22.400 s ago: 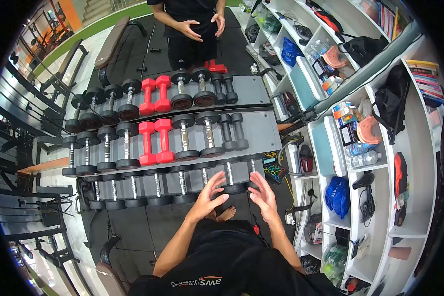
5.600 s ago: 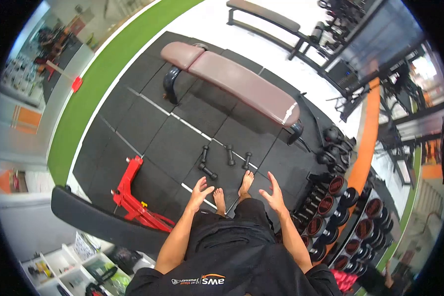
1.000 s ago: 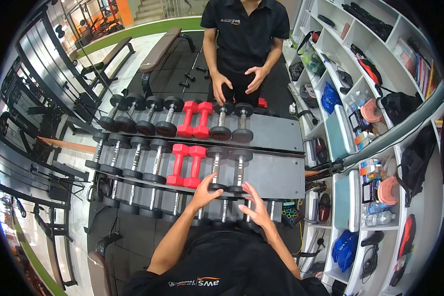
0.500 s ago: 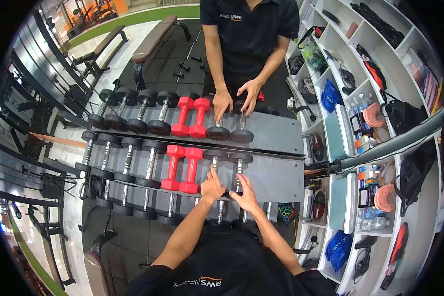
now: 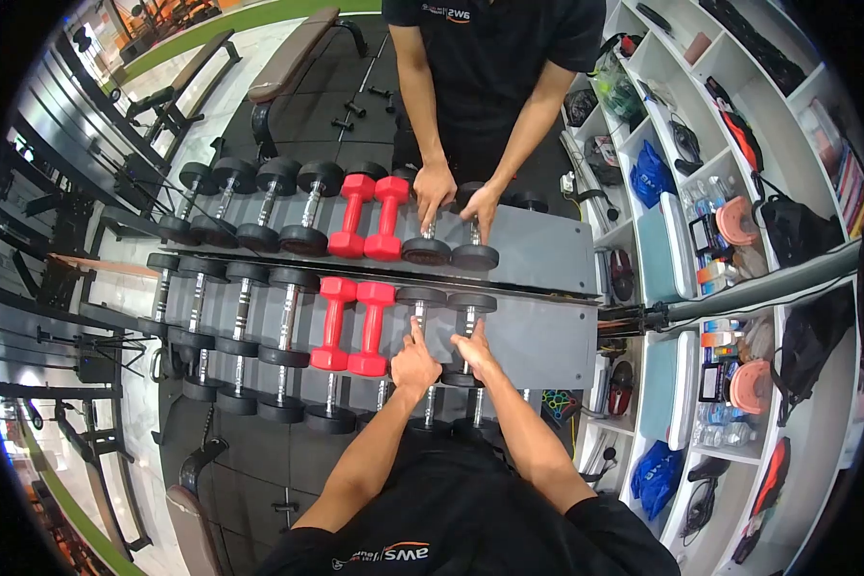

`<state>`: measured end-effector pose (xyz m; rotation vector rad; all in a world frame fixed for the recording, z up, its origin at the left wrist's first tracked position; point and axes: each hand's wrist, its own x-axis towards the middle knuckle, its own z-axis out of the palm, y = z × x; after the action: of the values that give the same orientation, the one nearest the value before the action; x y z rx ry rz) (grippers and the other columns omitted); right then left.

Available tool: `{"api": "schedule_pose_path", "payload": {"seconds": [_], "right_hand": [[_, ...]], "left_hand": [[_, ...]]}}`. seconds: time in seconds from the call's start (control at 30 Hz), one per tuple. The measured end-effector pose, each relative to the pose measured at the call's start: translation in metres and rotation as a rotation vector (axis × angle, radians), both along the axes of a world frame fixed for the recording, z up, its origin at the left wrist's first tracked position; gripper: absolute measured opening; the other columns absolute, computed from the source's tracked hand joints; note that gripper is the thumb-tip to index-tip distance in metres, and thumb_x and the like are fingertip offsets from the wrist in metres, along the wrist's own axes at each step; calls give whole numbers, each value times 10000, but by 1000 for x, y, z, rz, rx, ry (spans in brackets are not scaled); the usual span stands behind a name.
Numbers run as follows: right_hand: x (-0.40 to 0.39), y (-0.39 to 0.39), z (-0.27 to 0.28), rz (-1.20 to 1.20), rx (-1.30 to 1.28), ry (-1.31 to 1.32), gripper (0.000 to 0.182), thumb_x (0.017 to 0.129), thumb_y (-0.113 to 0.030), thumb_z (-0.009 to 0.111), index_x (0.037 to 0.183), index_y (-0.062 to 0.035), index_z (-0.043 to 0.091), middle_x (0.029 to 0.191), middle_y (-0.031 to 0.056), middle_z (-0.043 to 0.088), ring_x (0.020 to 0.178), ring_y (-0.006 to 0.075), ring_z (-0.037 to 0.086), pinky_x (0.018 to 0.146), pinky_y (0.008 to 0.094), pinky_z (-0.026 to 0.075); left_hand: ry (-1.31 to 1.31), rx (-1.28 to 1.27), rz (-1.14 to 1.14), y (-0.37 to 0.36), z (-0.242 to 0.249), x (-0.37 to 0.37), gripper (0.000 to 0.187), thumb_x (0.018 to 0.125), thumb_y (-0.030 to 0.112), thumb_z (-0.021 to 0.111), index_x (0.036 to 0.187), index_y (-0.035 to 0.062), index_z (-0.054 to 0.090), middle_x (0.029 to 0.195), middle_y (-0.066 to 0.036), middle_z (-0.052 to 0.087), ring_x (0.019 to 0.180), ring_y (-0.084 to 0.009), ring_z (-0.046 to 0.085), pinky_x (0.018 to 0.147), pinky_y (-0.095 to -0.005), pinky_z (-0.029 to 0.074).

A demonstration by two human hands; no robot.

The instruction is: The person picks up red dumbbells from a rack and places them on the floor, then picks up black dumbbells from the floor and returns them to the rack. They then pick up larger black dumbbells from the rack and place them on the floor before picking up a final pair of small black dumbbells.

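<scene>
My left hand (image 5: 416,365) is closed over the handle of a black-headed dumbbell (image 5: 420,300) on the grey rack, its index finger stretched along the chrome. To the right, my right hand (image 5: 475,349) has its thumb and fingers around the handle of a matching dumbbell (image 5: 472,303). Both dumbbells lie on the top shelf, parallel, heads toward and away from me. Just left of them sit two red hex dumbbells, one (image 5: 375,328) nearer my left hand and another (image 5: 332,324) beside it. My palms and forearms hide the near ends partly.
Several more chrome-handled dumbbells (image 5: 287,317) line the shelf's left side, with a lower row beneath. A mirror behind the rack (image 5: 547,344) reflects my hands and the weights. White shelving (image 5: 773,331) with bags and bottles stands right; a bench (image 5: 194,528) lies at lower left.
My right hand has gone from spread fingers beside its dumbbell to closing around the handle. My left hand stays on its dumbbell. The view has shifted slightly.
</scene>
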<state>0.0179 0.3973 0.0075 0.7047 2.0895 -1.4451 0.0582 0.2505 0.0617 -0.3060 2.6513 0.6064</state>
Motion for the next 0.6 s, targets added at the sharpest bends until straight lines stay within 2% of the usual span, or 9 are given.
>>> {"api": "schedule_pose_path", "payload": {"seconds": [0.07,0.1,0.2,0.23,0.33,0.43,0.53,0.6], "right_hand": [[-6,8,-9,-130,-203,-85,965,797,-205,723,1554,-62,142,1307,238,548,1130,356,599,864,448,536],[-9,7,-10,-278,-340,-93,859,820,-212,726,1513,-103,231,1057,154,653,853,275,670,651,411,547],[-13,16,-3,-353,-482,-220,839,838,-225,727,1497,-93,224,966,128,681,769,268,682,616,419,544],[-14,14,-7,-396,-460,-226,689,827,-252,751,1388,-84,388,935,117,685,751,256,684,593,419,543],[-24,14,-21,-326,-460,-300,483,815,-309,761,1193,-81,564,902,120,694,739,244,690,587,410,546],[-25,7,-29,-320,-372,-307,361,815,-382,748,980,-83,634,868,125,705,731,233,694,599,398,552],[-27,7,-28,-285,-374,-319,379,842,-412,718,983,-77,611,858,136,698,695,239,685,565,394,565],[-28,6,-30,-280,-370,-341,388,843,-419,709,987,-73,610,884,145,700,725,252,684,602,418,567]], "left_hand": [[21,2,11,1,-4,1,984,768,187,696,1554,41,124,1200,-232,581,902,-380,694,780,-461,571],[33,3,14,1,-6,1,976,767,183,696,1553,41,134,1194,-230,586,895,-379,696,773,-460,573],[46,-18,11,2,-6,0,961,767,174,692,1549,40,150,1173,-226,596,880,-377,698,752,-452,577],[32,-1,23,2,-5,0,925,780,164,661,1550,48,161,1171,-225,604,896,-394,688,781,-471,566],[28,-17,20,3,-4,-2,965,762,169,694,1550,45,151,1171,-227,596,874,-378,698,742,-455,577],[37,10,24,2,-3,-1,966,760,165,693,1550,42,150,1179,-226,592,878,-378,697,744,-455,577],[22,14,24,2,-2,-2,965,760,160,690,1549,37,148,1184,-228,589,892,-381,694,748,-454,576],[25,10,27,2,-2,-2,932,778,165,669,1551,49,162,1162,-215,601,878,-379,694,746,-464,571]]}}
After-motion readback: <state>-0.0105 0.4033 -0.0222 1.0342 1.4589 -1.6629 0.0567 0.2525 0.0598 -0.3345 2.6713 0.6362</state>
